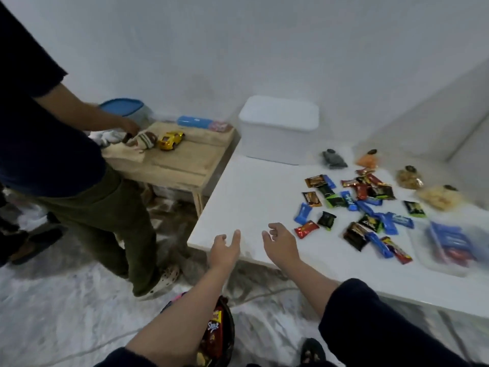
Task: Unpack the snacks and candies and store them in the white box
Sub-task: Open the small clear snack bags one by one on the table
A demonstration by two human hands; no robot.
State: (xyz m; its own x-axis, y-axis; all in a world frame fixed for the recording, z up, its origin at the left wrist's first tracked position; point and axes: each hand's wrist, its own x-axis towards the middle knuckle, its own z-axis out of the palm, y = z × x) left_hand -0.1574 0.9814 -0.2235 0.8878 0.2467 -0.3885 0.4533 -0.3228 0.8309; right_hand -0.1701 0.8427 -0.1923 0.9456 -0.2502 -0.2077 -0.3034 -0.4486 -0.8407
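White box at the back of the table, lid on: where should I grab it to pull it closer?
Take the white box by its two short sides, just under the overhanging lid rim, one hand each, coming from the front. Both the left hand and right hand are empty, and the bare white table in front looks clear for sliding.

Wrapped candies point(354, 205), right of centre: brand print too blurred to read. Clear packet point(449, 247), far right: contents smeared, indistinct. Snack bag point(215, 337), bottom centre: partly hidden behind the left forearm. Second person point(50, 144), upper left: cut off by the frame edge.
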